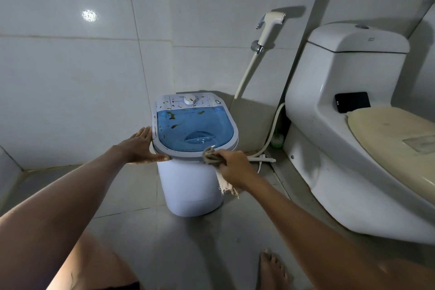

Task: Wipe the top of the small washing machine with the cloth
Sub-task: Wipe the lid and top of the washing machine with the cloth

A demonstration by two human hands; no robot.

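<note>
Both of our hands are at the washing machine (191, 181), upright on the floor, control panel toward the wall. Our left hand (141, 147) lies flat, unclenched, on its rim; our right hand (235, 167) grasps the cloth (210, 156) at the near rim, tail hanging down. Brown smears mark the blue lid (195, 127).

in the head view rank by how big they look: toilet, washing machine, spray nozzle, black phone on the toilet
1. toilet
2. washing machine
3 and 4. spray nozzle and black phone look about alike, so I won't rank them.
</note>
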